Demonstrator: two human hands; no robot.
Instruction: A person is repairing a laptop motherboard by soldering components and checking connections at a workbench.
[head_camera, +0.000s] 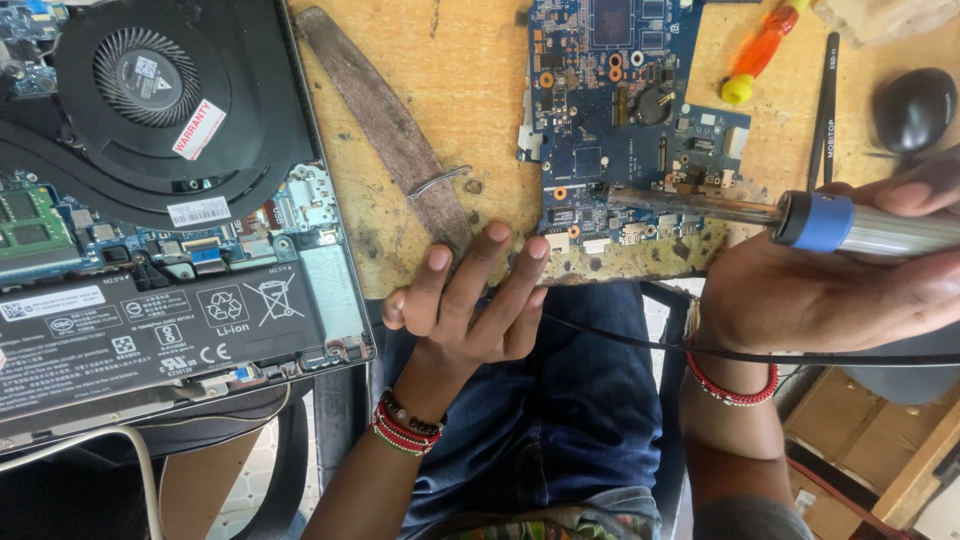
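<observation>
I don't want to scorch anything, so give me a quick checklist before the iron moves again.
1. Iron held firmly in right hand: ok.
2. Tip on the blue board, near its lower edge: ok; exact joint cannot tell.
3. Left hand clear of the tip: ok, fingers rest at the bench edge.
4. Board held down: not ok, no hand on it.
5. Cord free: not ok, it crosses the lap and right wrist.
6. Tip hot: cannot tell.
</observation>
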